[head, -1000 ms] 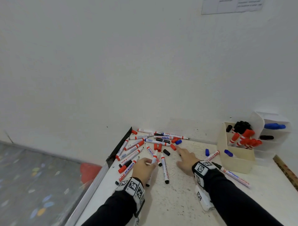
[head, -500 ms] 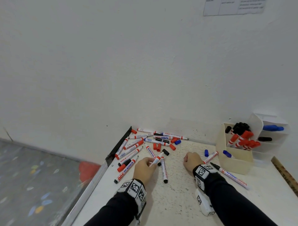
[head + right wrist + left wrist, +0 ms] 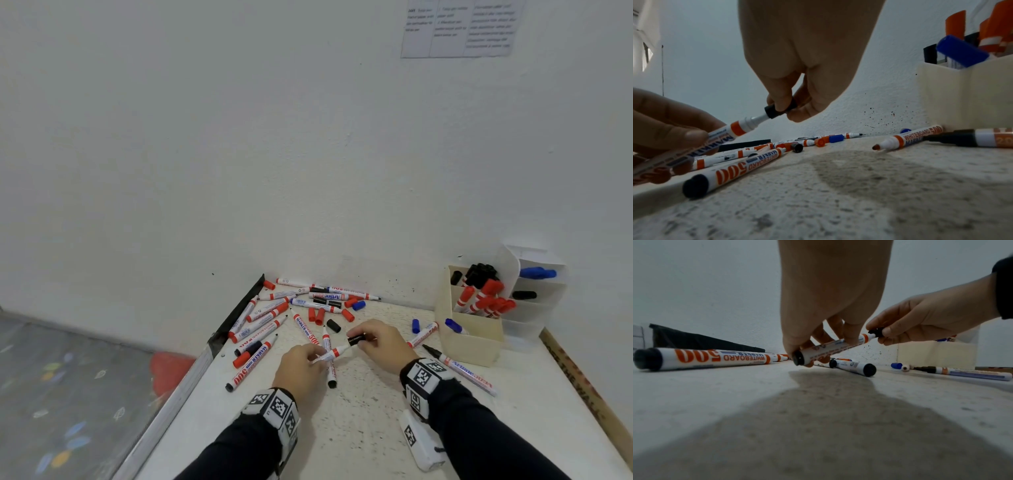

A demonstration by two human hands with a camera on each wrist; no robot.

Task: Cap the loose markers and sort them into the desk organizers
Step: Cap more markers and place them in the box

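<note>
My left hand (image 3: 301,368) grips a white marker (image 3: 330,354) (image 3: 830,348) (image 3: 721,138) by its barrel, just above the desk. My right hand (image 3: 380,342) pinches a black cap (image 3: 356,340) (image 3: 875,332) (image 3: 780,108) whose mouth sits over the marker's tip. Several loose markers (image 3: 260,315) and loose red caps (image 3: 315,315), black caps and blue caps lie at the desk's back left. A cream organizer (image 3: 469,339) at the right holds capped red and black markers (image 3: 483,298).
A white tiered organizer (image 3: 537,284) behind the cream one holds a blue marker and a black one. Uncapped markers (image 3: 459,370) lie in front of the cream box. The wall runs close behind. The desk's left edge (image 3: 191,377) drops to the floor.
My right hand picked up a black cap from the pile and brought it to the marker's tip. My left hand lifted the marker off the desk toward it.
</note>
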